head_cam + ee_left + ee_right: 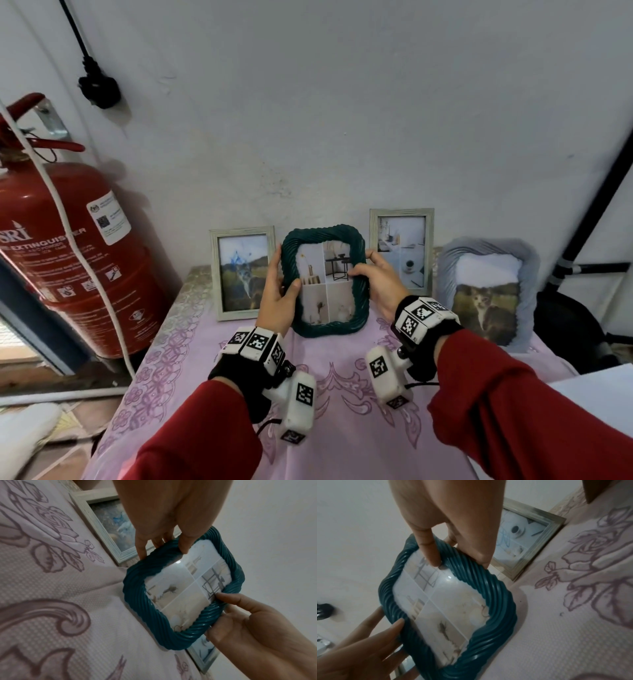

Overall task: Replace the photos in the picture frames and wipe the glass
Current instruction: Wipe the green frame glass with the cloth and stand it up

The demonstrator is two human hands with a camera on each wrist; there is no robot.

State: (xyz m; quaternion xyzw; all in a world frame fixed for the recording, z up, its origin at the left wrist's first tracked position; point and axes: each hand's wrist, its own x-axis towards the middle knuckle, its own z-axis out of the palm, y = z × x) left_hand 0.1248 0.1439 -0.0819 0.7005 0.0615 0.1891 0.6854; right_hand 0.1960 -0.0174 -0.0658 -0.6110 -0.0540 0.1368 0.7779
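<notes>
A dark teal twisted-rope picture frame point(359, 301) stands upright on the pink cloth, holding a four-panel interior photo behind glass. My left hand point(279, 294) grips its left edge, thumb on the front and fingers behind. My right hand point(373, 279) grips its right edge, thumb on the glass edge. In the left wrist view the teal frame point(137, 588) sits between my left hand point(164, 534) and right hand point(248, 626). In the right wrist view the teal frame point(496, 591) is pinched by my right hand point(447, 536), with the left hand point(368, 649) opposite.
A pale wooden frame with a cat photo point(241, 274) stands left of the teal one, another pale frame point(401, 251) behind on the right, and a grey ruffled frame with a cat photo point(488, 294) far right. A red fire extinguisher point(68, 250) stands off the table's left.
</notes>
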